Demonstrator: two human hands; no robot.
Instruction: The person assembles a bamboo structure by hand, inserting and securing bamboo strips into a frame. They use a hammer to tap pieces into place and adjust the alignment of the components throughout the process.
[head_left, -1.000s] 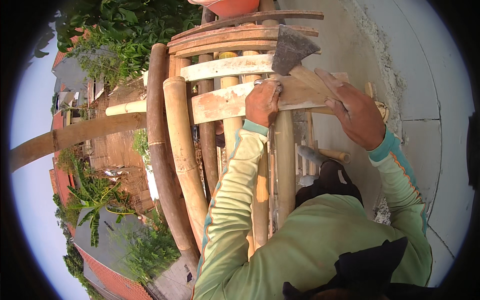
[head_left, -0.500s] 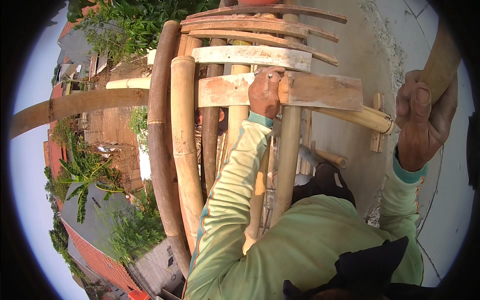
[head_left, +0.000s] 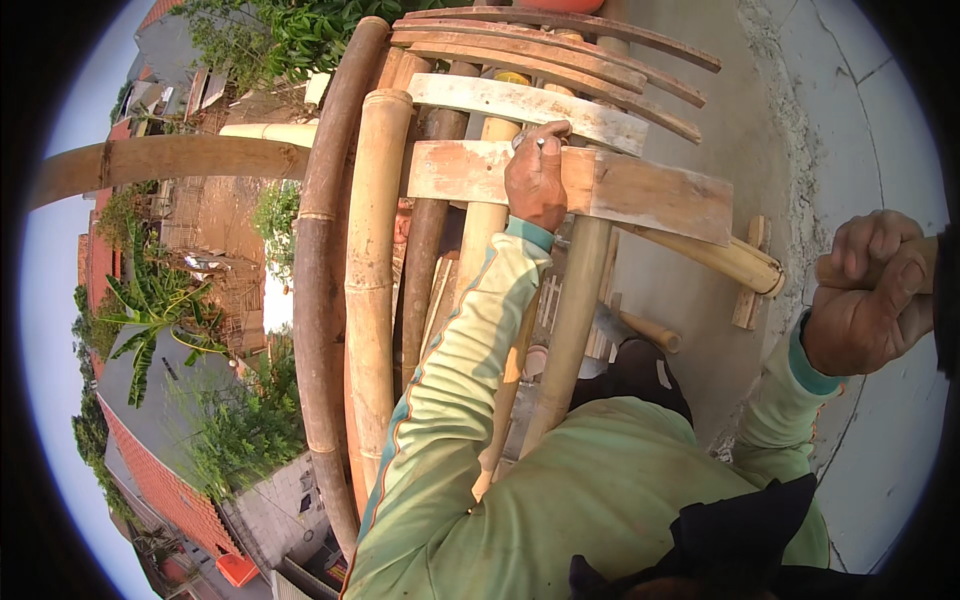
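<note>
My left hand (head_left: 538,185) is closed in a pinch above a wooden plank (head_left: 660,195), its wrist resting over the plank's near edge. A small shiny bit shows by its fingertips, too small to name. The plank lies crosswise over upright bamboo poles (head_left: 485,225), with a second board piece along its left part. Out at the right, my right hand (head_left: 865,300) is wrapped round a thick wooden handle (head_left: 905,262). The handle's far end passes into the dark rim, so the tool's head is hidden.
A whitish board (head_left: 530,105) and several thin wooden strips (head_left: 560,60) lie beyond the plank. Thick bamboo poles (head_left: 372,270) stand at the left, with houses and plants far below. A grey wall (head_left: 870,110) runs along the right. A cut bamboo (head_left: 740,262) sticks out beneath the plank.
My right hand has moved down, and the handle has swung from upright to nearly level. My left hand stays at the plank, its index finger now more raised. The view has shifted slightly.
</note>
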